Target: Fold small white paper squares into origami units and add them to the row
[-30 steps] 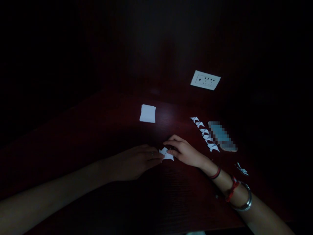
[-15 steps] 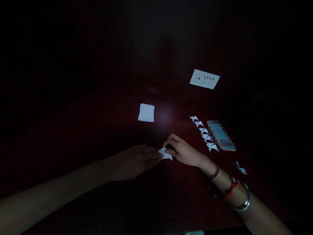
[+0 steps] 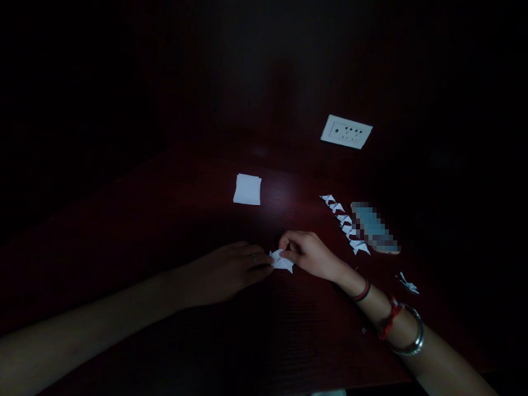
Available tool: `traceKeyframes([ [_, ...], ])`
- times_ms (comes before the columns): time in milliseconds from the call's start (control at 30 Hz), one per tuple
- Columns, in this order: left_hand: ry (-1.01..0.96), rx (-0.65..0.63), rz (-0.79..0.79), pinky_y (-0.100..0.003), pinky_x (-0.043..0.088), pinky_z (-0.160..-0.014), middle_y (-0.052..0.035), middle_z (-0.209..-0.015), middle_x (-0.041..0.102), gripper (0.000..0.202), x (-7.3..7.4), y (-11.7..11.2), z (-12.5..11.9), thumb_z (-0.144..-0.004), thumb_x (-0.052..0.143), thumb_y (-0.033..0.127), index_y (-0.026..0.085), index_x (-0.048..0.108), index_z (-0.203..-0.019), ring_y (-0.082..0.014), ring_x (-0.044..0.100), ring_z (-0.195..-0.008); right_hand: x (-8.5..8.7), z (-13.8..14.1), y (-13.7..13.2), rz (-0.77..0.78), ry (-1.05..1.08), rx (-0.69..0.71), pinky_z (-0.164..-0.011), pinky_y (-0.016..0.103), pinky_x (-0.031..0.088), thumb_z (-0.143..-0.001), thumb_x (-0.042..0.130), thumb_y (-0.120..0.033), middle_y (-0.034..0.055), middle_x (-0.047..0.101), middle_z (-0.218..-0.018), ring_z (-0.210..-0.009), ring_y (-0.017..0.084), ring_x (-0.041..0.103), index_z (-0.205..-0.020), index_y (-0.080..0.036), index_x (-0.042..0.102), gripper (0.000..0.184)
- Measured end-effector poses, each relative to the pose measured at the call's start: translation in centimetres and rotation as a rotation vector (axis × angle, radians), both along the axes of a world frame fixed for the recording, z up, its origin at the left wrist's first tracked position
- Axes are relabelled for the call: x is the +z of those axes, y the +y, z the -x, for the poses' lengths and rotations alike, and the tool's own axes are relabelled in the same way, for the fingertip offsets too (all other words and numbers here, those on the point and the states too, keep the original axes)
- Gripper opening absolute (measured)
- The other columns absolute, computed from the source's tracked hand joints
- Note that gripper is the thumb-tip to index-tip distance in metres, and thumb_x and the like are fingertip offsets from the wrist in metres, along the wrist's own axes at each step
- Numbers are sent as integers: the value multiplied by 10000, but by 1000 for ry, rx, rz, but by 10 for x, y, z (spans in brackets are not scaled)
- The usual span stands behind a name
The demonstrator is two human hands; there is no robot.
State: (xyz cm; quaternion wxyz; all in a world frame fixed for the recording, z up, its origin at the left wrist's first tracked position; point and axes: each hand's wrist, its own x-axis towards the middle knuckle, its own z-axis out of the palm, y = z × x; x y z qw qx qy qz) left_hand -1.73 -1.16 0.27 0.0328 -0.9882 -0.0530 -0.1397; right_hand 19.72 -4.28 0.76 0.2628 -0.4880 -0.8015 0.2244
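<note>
A small piece of folded white paper with pointed corners lies on the dark red table between my hands. My right hand pinches its upper right part between thumb and bent fingers. From the left, my left hand, with a ring on one finger, reaches to the paper's left edge; its fingertips press there, and shadow covers most of the hand. Beyond both hands lies a stack of square white paper sheets. Several folded white paper pieces form a slanting row to the right of my right hand.
A phone with a blurred-out screen lies beside the row. Nearer to me, on the right, are some white paper scraps. A white wall socket sits behind the table. The surroundings are very dark.
My right hand's fingers have curled in closer and shifted slightly down and right on the folded paper. My left hand stays almost in place at the paper's edge.
</note>
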Motion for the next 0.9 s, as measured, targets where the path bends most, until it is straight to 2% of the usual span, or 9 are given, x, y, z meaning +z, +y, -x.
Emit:
traceKeyframes([
  [133, -1, 19, 10, -348, 358, -887, -56, -1141, 537, 327, -1, 0, -1, -829, 462, 100, 187, 505, -1141, -203, 459, -1058, -1, 0, -3, -11, 64, -49, -503, 188, 364, -724, 577, -114, -8, 599, -734, -541, 62, 449, -887, -147, 596, 168],
  [300, -1, 20, 49, -332, 379, -875, -56, -1131, 538, 281, -1, 1, -3, -830, 477, 111, 179, 532, -1097, -192, 469, -1035, -1, 0, -5, -62, 38, -68, -526, 198, 375, -727, 570, -101, -10, 618, -717, -577, 74, 489, -814, -179, 663, 149],
  [467, 9, 20, 47, -350, 376, -886, -64, -1168, 511, 301, -2, 2, -3, -839, 461, 116, 184, 516, -1127, -210, 434, -1077, -1, -1, -9, -54, 63, -1, -589, 205, 409, -740, 533, -78, 4, 625, -792, -673, 89, 542, -797, -185, 664, 179],
  [633, 19, 34, 48, -353, 388, -874, -68, -1169, 509, 321, -2, 3, -1, -832, 473, 124, 198, 504, -1143, -217, 443, -1068, 0, -2, -12, -45, 76, 32, -609, 205, 420, -743, 535, -99, 14, 619, -810, -668, 85, 530, -808, -163, 653, 149],
  [767, 28, 37, 44, -358, 388, -871, -68, -1173, 504, 309, -1, 1, -2, -842, 460, 130, 194, 503, -1141, -214, 444, -1064, 2, -1, -11, -40, 65, 10, -591, 208, 410, -752, 565, -173, 8, 609, -759, -645, 86, 516, -802, -162, 649, 98],
  [900, 22, 50, 47, -345, 393, -859, -63, -1144, 521, 303, 1, 0, -3, -833, 459, 112, 185, 510, -1123, -202, 459, -1036, 0, 0, -11, -70, 51, -23, -573, 201, 399, -743, 566, -135, -4, 599, -737, -636, 82, 510, -804, -170, 639, 101],
])
